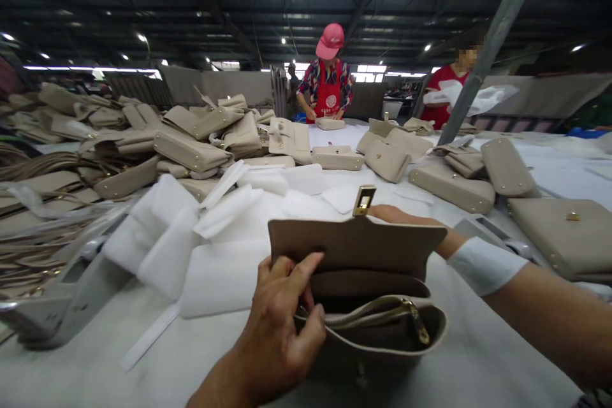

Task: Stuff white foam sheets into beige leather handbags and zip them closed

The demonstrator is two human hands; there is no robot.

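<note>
A beige handbag [377, 306] stands open in front of me on the white table [478, 363], its flap [356, 245] lifted and a gold clasp [364, 199] at the flap's top edge. My left hand [282, 325] grips the bag's near left rim, thumb inside by the gold zipper [382, 312]. My right hand [406, 217] reaches behind the raised flap; its fingers are mostly hidden by the flap. A white band wraps my right wrist [482, 264].
White foam pads [215, 268] lie left of the bag. Piles of beige handbags [191, 146] cover the left and far side, more bags [454, 188] on the right. A person in a pink cap [329, 86] works across the table; another person in red [449, 92] stands right.
</note>
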